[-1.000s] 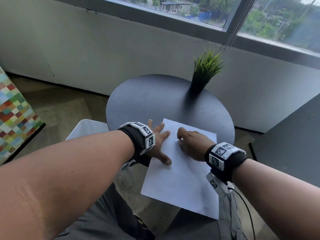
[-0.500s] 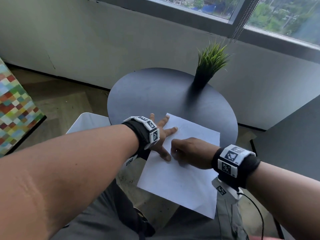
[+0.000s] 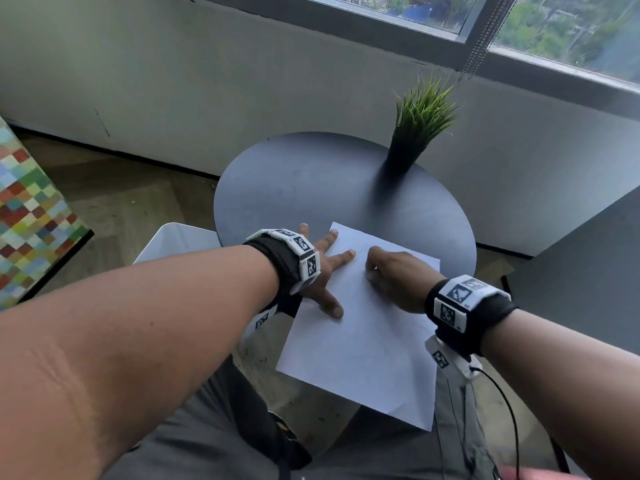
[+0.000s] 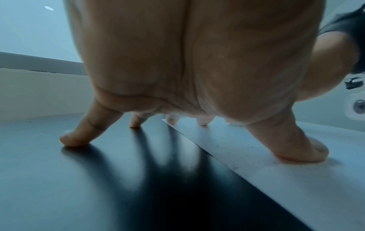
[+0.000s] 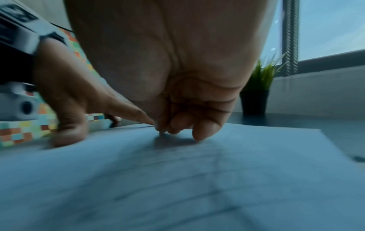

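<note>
We see left grip [image 3: 320,271] spread flat: thumb and two fingers press paper [image 3: 363,351], the other two sit on the bare surface [image 3: 311,181]. Right grip [image 3: 394,278] is curled tight, its fingertips on the paper's far part, holding nothing. The paper lies at the surface's near side and overhangs the near edge. There is open room behind it, up to plant [image 3: 415,133]. We note right grip was beside the left thumb half a second ago; now it's further up the paper.

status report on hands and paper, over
Left hand spread, pinning left edge of paper to table. Right hand curled, fingertips on paper. Paper flat, near end overhanging. Potted plant stands apart.
</note>
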Available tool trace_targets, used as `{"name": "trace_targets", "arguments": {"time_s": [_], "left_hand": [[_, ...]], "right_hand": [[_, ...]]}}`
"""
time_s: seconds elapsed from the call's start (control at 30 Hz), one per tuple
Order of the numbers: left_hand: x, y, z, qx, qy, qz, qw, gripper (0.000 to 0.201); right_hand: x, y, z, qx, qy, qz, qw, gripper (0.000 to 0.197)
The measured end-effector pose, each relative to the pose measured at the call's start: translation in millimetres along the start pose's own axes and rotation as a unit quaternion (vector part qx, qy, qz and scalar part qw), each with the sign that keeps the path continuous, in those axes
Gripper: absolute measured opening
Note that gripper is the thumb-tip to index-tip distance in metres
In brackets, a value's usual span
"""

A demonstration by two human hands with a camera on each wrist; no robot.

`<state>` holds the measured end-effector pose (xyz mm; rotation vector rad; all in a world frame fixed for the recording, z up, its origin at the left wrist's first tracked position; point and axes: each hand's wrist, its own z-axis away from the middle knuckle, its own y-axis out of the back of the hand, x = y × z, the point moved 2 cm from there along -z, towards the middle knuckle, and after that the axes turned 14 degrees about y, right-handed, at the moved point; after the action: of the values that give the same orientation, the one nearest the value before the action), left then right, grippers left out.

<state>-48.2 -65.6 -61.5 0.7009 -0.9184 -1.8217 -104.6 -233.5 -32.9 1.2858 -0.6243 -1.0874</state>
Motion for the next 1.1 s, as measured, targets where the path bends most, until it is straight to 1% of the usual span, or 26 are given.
{"name": "trace_targets", "arguments": {"time_s": [0.13,0.17,0.2,0.27,0.3,0.33,0.37,0.43,0.47,0.5,0.6,0.63,0.67,0.7,0.73,0.77,0.8,0.83,0.9,0.93,0.97,1.07,1.1], "left_hand": [[-0.9,-0.2,-0.9,0.004,-0.002,-0.001,1.000,0.125],[-0.1,-0.2,-0.8,0.004,-0.001,-0.003,1.000,0.125],[0.9,0.2,-0.2,0.004,0.001,-0.003,1.000,0.125],[2.0,0.3,0.6,0.007,0.004,0.001,1.000,0.124],[1.8,0.1,0.9,0.008,0.004,0.002,1.000,0.124],[1.2,-0.4,1.3,0.009,0.004,0.002,1.000,0.125],[0.6,-1.0,0.9,0.010,0.004,0.001,1.000,0.125],[-0.2,-1.2,1.2,0.008,0.004,-0.006,1.000,0.126],[-0.2,-0.3,1.6,0.007,0.004,-0.010,1.000,0.126],[0.2,0.5,2.2,0.005,0.005,-0.011,1.000,0.127],[2.1,1.5,3.0,0.007,0.006,-0.002,1.000,0.127],[1.4,1.2,3.3,0.008,0.007,0.000,1.000,0.127],[0.3,0.5,3.2,0.008,0.008,0.001,1.000,0.128],[-0.5,0.1,2.4,0.008,0.007,0.001,1.000,0.128],[-0.7,-0.2,2.2,0.008,0.004,-0.003,1.000,0.129],[-0.4,0.3,2.0,0.010,0.002,-0.006,1.000,0.129],[0.1,1.4,2.4,0.009,0.002,-0.007,1.000,0.129],[0.4,1.7,3.5,0.006,0.003,-0.004,1.000,0.129],[1.1,2.1,5.3,0.003,0.007,0.002,1.000,0.129],[1.3,1.9,5.8,0.003,0.009,0.002,1.000,0.129],[1.0,1.5,5.4,0.003,0.009,0.001,1.000,0.129],[0.0,1.2,3.9,0.004,0.007,-0.006,1.000,0.129],[0.2,1.8,3.7,0.005,0.007,-0.008,1.000,0.129]], "right_hand": [[-36.8,-16.2,9.4,-0.050,0.073,-0.001,0.996,0.016],[-36.8,-15.6,10.3,-0.048,0.068,-0.002,0.997,0.017],[-29.6,-12.6,7.9,-0.034,0.045,0.001,0.998,0.016],[-7.1,-5.2,2.2,0.001,-0.025,0.003,1.000,0.015],[-2.0,-3.8,1.1,0.010,-0.049,0.002,0.999,0.015],[-4.3,-4.1,0.7,0.013,-0.046,0.008,0.999,0.016],[-13.3,-5.4,0.8,0.003,-0.022,0.016,1.000,0.018],[-36.4,-14.9,5.6,-0.042,0.056,0.024,0.997,0.020],[-41.2,-17.7,8.1,-0.059,0.074,0.013,0.995,0.020],[-37.7,-15.1,8.0,-0.063,0.060,0.001,0.996,0.019],[-4.2,-2.1,1.8,-0.016,-0.037,-0.014,0.999,0.014],[-3.3,-1.4,1.7,-0.014,-0.042,-0.011,0.999,0.015],[-11.4,-1.3,2.3,-0.026,-0.023,-0.003,0.999,0.016],[-23.4,-4.8,2.8,-0.048,0.012,0.004,0.999,0.017],[-37.3,-10.4,6.3,-0.070,0.054,-0.001,0.996,0.017],[-45.0,-15.4,9.8,-0.085,0.076,-0.014,0.993,0.016],[-43.5,-14.8,10.2,-0.085,0.072,-0.022,0.993,0.016],[-34.3,-10.4,6.3,-0.072,0.043,-0.019,0.996,0.017],[-9.4,-0.9,0.1,-0.020,-0.032,-0.010,0.999,0.017],[-3.7,-0.5,0.0,-0.006,-0.051,-0.011,0.999,0.016],[-8.3,-1.2,1.6,-0.011,-0.042,-0.007,0.999,0.016],[-41.6,-15.7,10.8,-0.080,0.075,-0.012,0.994,0.014],[-42.1,-16.8,14.1,-0.095,0.080,-0.019,0.992,0.014]]}}
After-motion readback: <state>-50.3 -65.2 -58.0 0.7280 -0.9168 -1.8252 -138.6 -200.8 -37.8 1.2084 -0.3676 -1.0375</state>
